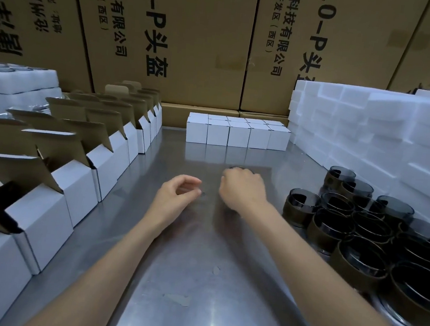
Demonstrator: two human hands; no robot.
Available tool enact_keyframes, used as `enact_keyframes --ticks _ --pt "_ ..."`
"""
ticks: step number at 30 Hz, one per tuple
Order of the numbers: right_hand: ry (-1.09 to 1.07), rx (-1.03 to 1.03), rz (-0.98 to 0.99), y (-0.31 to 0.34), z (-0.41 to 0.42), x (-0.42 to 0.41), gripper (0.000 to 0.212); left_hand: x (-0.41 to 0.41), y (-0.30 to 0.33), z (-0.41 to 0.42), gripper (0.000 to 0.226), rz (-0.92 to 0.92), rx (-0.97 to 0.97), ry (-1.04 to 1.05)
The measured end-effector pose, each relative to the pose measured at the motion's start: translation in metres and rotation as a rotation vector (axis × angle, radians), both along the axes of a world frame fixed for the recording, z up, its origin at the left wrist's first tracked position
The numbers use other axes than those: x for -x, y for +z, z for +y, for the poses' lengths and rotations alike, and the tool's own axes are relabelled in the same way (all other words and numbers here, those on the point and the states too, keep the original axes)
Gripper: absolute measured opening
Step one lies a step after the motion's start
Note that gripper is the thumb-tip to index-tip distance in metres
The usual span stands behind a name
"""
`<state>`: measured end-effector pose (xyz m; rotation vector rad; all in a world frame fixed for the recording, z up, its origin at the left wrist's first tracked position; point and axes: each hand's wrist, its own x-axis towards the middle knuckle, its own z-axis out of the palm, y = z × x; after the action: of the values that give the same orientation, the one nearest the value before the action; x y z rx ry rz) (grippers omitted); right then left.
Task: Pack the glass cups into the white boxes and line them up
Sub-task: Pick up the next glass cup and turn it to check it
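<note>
My right hand [243, 189] is curled over a glass cup [237, 168] at the middle of the steel table; only the cup's dark rim shows past my knuckles. My left hand [179, 191] hovers just to its left, fingers loosely curled and holding nothing. Several dark smoked glass cups [354, 229] stand clustered at the right. Open white boxes [109, 163] with raised brown flaps run in rows along the left. A row of closed white boxes [237, 134] stands lined up at the far middle of the table.
White foam blocks [369, 130] are stacked at the right rear, behind the cups. Foam trays [17, 80] holding more glasses sit at the far left. Large brown cartons [194, 42] wall off the back. The steel table [197, 279] stretches bare towards me.
</note>
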<state>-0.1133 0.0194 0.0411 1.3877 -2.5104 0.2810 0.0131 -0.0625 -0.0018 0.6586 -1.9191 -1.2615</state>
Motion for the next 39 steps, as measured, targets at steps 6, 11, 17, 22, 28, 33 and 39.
enact_keyframes --ticks 6,11,17,22,28,33,39 --pt "0.176 0.125 -0.127 -0.005 0.003 -0.035 0.036 0.003 -0.001 0.004 0.046 -0.056 0.131 -0.039" --pt "0.137 0.601 -0.618 -0.005 0.025 0.002 0.046 0.001 -0.005 0.001 0.06 -0.133 0.131 -0.046" --pt "0.194 0.477 -0.983 -0.039 0.034 0.025 0.057 0.003 -0.005 0.001 0.062 -0.159 0.136 -0.071" --pt "0.358 0.487 -0.972 -0.045 0.028 0.022 0.059 0.003 -0.007 -0.001 0.062 -0.148 0.178 -0.046" --pt "0.379 0.531 -0.803 -0.05 0.029 0.018 0.06 0.005 -0.009 0.0 0.062 -0.142 0.244 -0.06" --pt "0.446 0.553 -0.693 -0.048 0.028 0.011 0.067 0.005 -0.008 0.001 0.059 -0.051 0.28 -0.089" --pt "0.446 0.533 -0.616 -0.046 0.028 0.009 0.068 0.004 -0.008 0.0 0.057 -0.043 0.297 -0.095"
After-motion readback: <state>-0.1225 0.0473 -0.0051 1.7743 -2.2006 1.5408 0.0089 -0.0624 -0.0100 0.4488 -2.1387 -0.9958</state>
